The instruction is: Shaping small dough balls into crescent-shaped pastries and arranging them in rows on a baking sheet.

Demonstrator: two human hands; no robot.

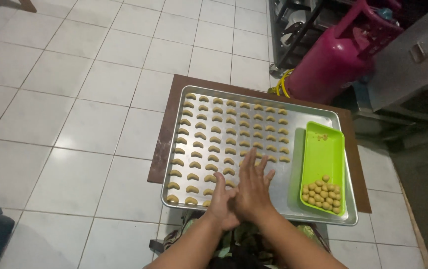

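White floor tiles surround a low brown bench [160, 149]. On it: metal baking tray [298, 169] with rows of crescent dough pieces [214, 130] lying ahead and left of my hands. Green tub [323, 149] at the tray's right holds dough balls [322, 195], nearest my right hand [253, 192]. Left hand [222, 199] pressed palm to palm against it, fingers extended; whether dough lies between, I cannot tell.

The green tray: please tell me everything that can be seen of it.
The green tray is a small, bright lime rectangle with rounded corners and a raised rim, apparently plastic. It lies flat inside the right end of the large metal baking tray, its long side running away from the person. A heap of small yellowish dough balls fills its near end; a few crumbs lie near the far end. The middle is bare. Neither hand touches it.
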